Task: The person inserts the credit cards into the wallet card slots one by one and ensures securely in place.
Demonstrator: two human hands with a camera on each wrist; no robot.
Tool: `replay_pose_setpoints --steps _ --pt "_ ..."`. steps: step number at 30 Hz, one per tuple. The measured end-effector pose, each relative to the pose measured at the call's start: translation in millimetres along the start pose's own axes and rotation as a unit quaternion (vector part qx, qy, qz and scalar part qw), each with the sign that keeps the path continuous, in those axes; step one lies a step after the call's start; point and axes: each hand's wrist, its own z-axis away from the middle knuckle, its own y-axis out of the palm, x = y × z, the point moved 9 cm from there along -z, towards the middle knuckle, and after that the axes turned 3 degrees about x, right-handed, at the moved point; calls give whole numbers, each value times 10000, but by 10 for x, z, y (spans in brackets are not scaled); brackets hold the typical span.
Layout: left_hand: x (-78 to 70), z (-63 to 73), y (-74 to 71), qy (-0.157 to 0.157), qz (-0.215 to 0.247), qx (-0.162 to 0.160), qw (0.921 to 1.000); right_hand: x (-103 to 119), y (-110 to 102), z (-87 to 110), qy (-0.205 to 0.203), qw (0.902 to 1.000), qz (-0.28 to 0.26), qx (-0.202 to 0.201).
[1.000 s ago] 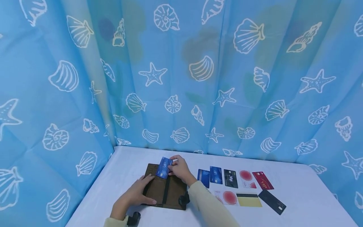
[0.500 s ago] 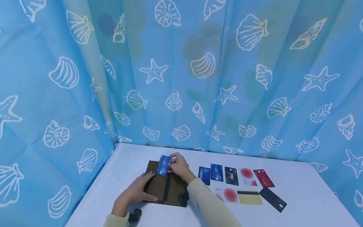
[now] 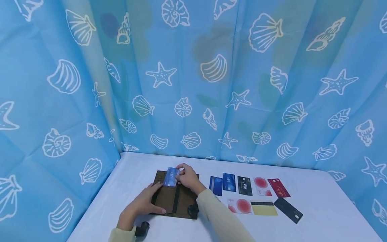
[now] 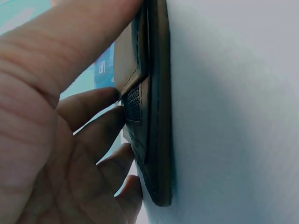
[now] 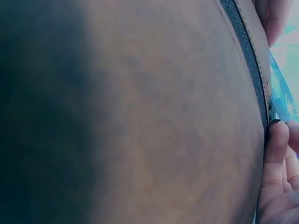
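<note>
A brown wallet [image 3: 165, 200] lies unfolded on the white table, a dark strap [image 3: 176, 199] down its middle. My right hand [image 3: 188, 177] pinches a blue card [image 3: 171, 176] at its right edge, over the upper part of the wallet's left half. In the right wrist view, the card [image 5: 281, 88] shows beside the wallet's stitched edge, with fingertips right at it. My left hand [image 3: 145, 200] rests on the wallet's left side, fingers spread, thumb near the bottom edge. Seen from the left wrist, its fingertips [image 4: 110, 95] touch the wallet's stitched leather [image 4: 128, 60].
Right of the wallet lie two blue cards [image 3: 216, 186] [image 3: 229, 182], a black VIP card [image 3: 245, 186], a red VIP card [image 3: 278, 187], two white cards with red circles [image 3: 262, 186] [image 3: 240, 205], a gold card [image 3: 264, 209] and a plain black card [image 3: 288, 209]. A blue shell-patterned curtain [image 3: 193, 101] stands behind.
The blue card in my right hand has tipped a little, and its top edge sits lower against the wallet. My left hand stays on the wallet. The head view has shifted slightly.
</note>
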Motion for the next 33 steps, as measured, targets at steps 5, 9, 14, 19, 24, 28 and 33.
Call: replay_pose_setpoints --steps 5,9,14,19,24,28,33 --pt "-14 3 -1 95 -23 -32 9999 -17 3 -1 -54 10000 56 32" --pt "-13 8 1 92 -5 -20 10000 -26 19 13 -107 9999 75 46" --pt "-7 0 9 38 -16 38 10000 8 38 42 -159 9996 216 97" --pt "-31 -12 -29 103 8 -15 9999 75 35 41 -252 9985 474 89" --pt "-23 -17 -31 89 -69 -3 9999 77 45 53 -133 9986 487 154" --pt "-11 -14 -20 61 -81 18 9999 51 74 80 -43 9986 493 212" --pt "5 -7 4 16 -100 37 9999 31 101 120 -62 9983 522 269"
